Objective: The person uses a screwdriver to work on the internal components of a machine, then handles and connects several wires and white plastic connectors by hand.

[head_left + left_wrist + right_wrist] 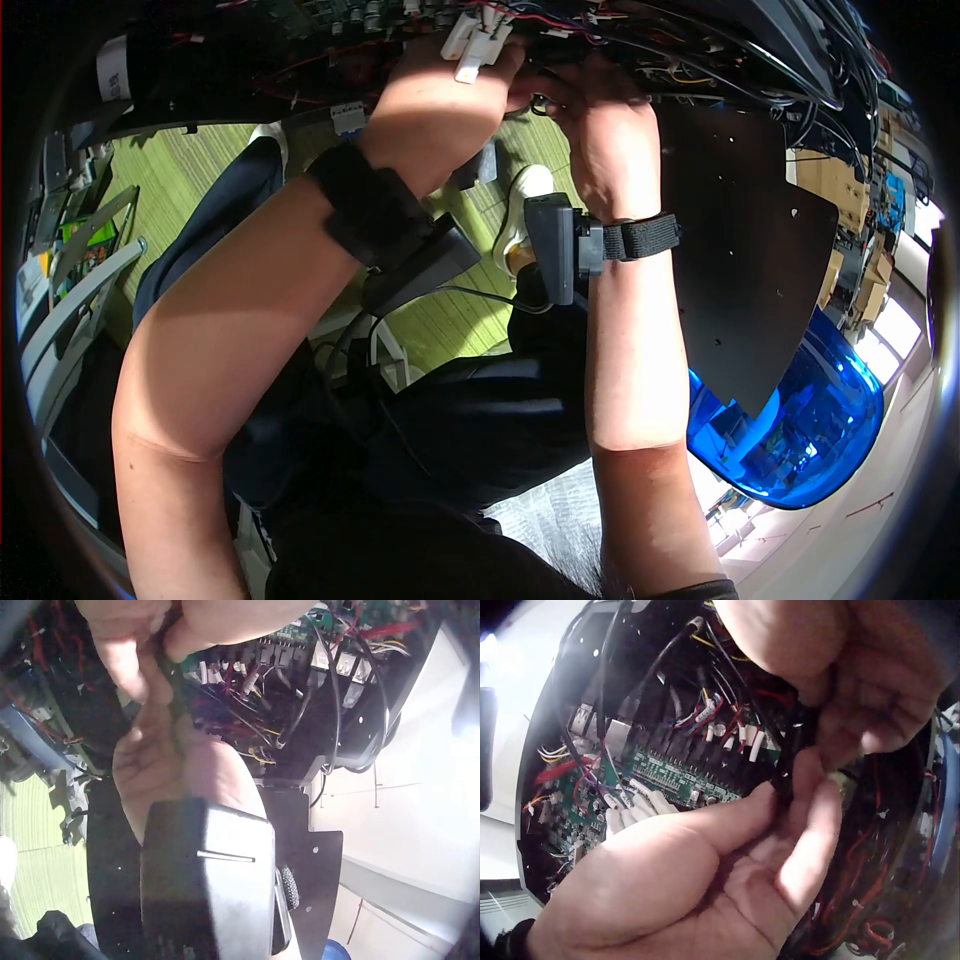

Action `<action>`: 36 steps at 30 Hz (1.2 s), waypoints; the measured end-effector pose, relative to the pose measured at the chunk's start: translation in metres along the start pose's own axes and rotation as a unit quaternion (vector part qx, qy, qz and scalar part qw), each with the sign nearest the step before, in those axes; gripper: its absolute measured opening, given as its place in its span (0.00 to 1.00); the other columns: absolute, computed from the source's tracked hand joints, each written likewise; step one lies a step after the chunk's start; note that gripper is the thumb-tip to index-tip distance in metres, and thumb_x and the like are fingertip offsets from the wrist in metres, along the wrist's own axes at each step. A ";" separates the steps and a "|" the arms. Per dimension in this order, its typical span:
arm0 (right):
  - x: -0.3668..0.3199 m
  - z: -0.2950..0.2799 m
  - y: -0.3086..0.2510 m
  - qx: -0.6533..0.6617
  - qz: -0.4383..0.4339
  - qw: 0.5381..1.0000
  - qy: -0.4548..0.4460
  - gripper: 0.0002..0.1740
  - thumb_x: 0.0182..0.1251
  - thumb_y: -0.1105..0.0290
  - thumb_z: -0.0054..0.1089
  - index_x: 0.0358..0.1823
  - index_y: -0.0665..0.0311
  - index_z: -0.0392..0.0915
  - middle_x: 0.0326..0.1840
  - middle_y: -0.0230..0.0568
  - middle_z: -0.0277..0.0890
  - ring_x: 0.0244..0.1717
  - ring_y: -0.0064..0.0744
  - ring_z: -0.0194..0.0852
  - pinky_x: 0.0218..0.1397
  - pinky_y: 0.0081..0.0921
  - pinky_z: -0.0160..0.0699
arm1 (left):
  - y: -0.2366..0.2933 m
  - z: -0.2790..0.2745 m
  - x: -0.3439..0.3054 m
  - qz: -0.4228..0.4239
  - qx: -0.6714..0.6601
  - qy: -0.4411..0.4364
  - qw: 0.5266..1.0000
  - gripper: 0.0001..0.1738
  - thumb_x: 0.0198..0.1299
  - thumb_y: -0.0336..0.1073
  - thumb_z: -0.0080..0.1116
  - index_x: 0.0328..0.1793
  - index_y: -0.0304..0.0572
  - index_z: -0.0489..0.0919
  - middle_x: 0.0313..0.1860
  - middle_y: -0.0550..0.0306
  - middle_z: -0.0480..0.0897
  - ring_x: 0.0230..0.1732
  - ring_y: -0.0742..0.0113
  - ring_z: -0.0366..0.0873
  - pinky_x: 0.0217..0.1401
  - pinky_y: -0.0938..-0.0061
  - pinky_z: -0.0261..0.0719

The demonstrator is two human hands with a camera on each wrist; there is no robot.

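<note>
Both hands meet inside an opened dark housing full of wiring. In the right wrist view, the thumb and fingers of my left hand (727,877) pinch a slender black cable (783,784). Just above, my right hand (885,697) has its fingers curled round the same black piece; its ends are hidden by the fingers. In the head view, the left hand (450,80) reaches in from the left and the right hand (615,130) from the right, fingertips close together. White plug connectors (475,45) hang over the back of the left hand.
A green circuit board (660,776) with rows of plugs lies behind the hands. Black cables (334,697) and thin red wires (862,862) run around them. A dark perforated panel (740,250) hangs at right, beside a shiny blue shell (830,430). Green carpet (440,330) shows below.
</note>
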State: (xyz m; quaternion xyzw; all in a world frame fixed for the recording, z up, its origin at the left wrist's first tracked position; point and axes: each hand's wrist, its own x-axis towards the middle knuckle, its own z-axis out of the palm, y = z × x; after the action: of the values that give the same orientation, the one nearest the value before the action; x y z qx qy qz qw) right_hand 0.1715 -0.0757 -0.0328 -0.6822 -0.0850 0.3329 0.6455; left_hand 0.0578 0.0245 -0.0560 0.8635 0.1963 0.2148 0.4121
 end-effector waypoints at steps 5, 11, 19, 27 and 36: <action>0.004 0.000 0.009 -0.046 -0.040 0.998 0.005 0.11 0.69 0.73 0.42 0.42 0.70 0.75 0.35 0.43 0.80 0.29 0.27 0.76 0.30 0.20 0.74 | 0.013 -0.004 0.006 -0.235 -0.407 0.007 0.883 0.14 0.64 0.35 0.50 0.49 0.33 0.76 0.40 0.49 0.82 0.41 0.61 0.82 0.40 0.72 0.80; -0.001 0.002 -0.001 0.017 -0.006 0.999 0.030 0.11 0.69 0.74 0.43 0.35 0.70 0.76 0.29 0.39 0.78 0.26 0.24 0.73 0.28 0.21 0.71 | 0.013 -0.003 0.007 -0.263 -0.517 0.019 0.814 0.14 0.64 0.31 0.52 0.50 0.26 0.74 0.43 0.49 0.80 0.43 0.62 0.82 0.46 0.75 0.82; 0.001 -0.003 0.001 0.020 0.000 0.999 0.030 0.12 0.70 0.71 0.46 0.40 0.72 0.76 0.30 0.42 0.79 0.27 0.25 0.74 0.29 0.22 0.71 | 0.024 -0.006 0.012 -0.304 -0.473 0.011 0.827 0.14 0.66 0.31 0.49 0.54 0.28 0.74 0.46 0.48 0.79 0.44 0.61 0.81 0.49 0.73 0.81; -0.003 -0.003 -0.008 -0.003 0.030 0.999 -0.011 0.16 0.73 0.65 0.43 0.51 0.70 0.70 0.43 0.46 0.80 0.38 0.31 0.81 0.37 0.22 0.72 | 0.022 -0.006 0.012 -0.313 -0.464 0.002 0.829 0.16 0.66 0.32 0.51 0.54 0.27 0.73 0.47 0.47 0.78 0.45 0.61 0.81 0.50 0.73 0.81; -0.003 0.003 -0.003 0.059 0.035 0.997 0.025 0.12 0.71 0.70 0.44 0.41 0.71 0.76 0.33 0.41 0.80 0.26 0.24 0.73 0.30 0.20 0.71 | 0.036 -0.010 0.008 -0.314 -0.501 0.018 0.806 0.13 0.64 0.29 0.52 0.52 0.27 0.74 0.45 0.49 0.79 0.44 0.64 0.81 0.47 0.75 0.81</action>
State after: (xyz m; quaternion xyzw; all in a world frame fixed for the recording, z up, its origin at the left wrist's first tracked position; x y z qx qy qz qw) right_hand 0.1682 -0.0742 -0.0290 -0.6538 -0.0250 0.3424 0.6743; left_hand 0.0647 0.0144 -0.0202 0.4243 0.3293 0.1577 0.8286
